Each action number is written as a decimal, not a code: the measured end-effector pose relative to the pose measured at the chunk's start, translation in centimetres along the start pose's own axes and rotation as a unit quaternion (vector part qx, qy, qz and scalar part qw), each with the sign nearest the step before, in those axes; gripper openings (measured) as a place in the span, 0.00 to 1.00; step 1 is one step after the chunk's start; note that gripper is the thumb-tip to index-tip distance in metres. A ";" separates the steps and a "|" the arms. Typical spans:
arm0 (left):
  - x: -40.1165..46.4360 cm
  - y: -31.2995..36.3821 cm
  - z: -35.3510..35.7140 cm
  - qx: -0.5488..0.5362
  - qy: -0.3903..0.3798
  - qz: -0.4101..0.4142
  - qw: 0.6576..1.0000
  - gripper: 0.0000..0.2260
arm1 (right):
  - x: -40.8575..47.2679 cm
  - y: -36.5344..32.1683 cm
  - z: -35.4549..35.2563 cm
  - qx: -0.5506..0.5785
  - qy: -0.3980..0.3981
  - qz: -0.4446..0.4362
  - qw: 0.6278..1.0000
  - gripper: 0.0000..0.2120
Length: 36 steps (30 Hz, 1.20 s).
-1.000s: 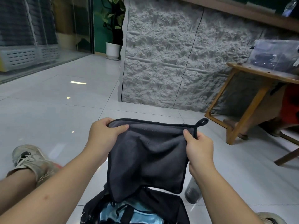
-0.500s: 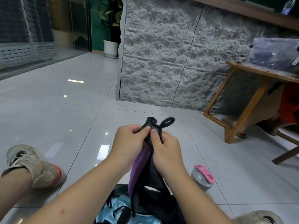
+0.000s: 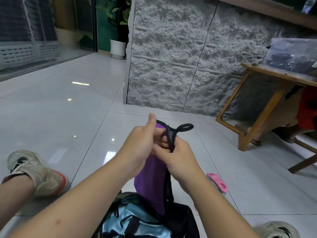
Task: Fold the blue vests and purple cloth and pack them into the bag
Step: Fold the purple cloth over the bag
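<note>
Purple cloth, black-edged (image 3: 151, 182): doubled, hanging at frame centre.
Left hand (image 3: 143, 141): pinching the top, thumb raised.
Right hand (image 3: 173, 156): gripping the edges.
Risk: corners slipping, fold opening.

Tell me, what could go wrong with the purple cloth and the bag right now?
1. The purple cloth is pinched only at its top corners by the left hand and right hand, so it might slip and unfold.
2. Its loose lower end hangs over the bag, so it could bunch up on the blue vests going in.
3. The pink-lidded bottle sits close by the right arm; an elbow might knock it.
</note>
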<state>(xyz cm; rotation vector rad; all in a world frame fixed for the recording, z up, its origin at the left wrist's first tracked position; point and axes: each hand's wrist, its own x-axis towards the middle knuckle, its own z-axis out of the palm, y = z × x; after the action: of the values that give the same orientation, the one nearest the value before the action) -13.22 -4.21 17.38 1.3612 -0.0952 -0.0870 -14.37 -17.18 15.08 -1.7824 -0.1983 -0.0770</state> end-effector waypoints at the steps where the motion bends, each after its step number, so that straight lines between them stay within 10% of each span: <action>1: 0.0 0.4 -0.2 -0.006 0.002 -0.008 1.000 0.33 | 0.1 0.1 -0.3 -0.004 0.011 0.004 1.000 0.10; 6: 1.8 -1.0 -3.3 0.031 0.119 0.060 0.991 0.28 | 0.7 -0.8 -1.3 0.068 0.063 0.060 0.994 0.09; 9: 2.1 -3.4 -5.6 0.052 -0.024 -0.040 0.998 0.41 | 1.1 -1.7 -2.2 0.165 0.052 0.089 0.981 0.07; 13: 1.5 -5.1 -6.9 -0.018 -0.195 -0.125 0.973 0.27 | 1.5 -1.7 -3.3 0.219 0.042 0.129 0.966 0.09; 20: 1.2 -5.0 -4.7 -0.110 -0.037 -0.139 0.984 0.11 | -0.2 1.5 -2.1 0.388 0.012 0.227 0.893 0.24; 36: 1.4 -6.2 -7.4 0.002 -0.053 -0.230 0.972 0.13 | 0.2 3.8 -2.4 0.117 0.030 0.269 0.955 0.09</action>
<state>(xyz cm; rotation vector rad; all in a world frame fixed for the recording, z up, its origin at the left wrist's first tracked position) -10.95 1.58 9.79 1.3615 0.1334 -0.5502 -13.42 -20.28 11.98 -1.5403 0.3155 0.2726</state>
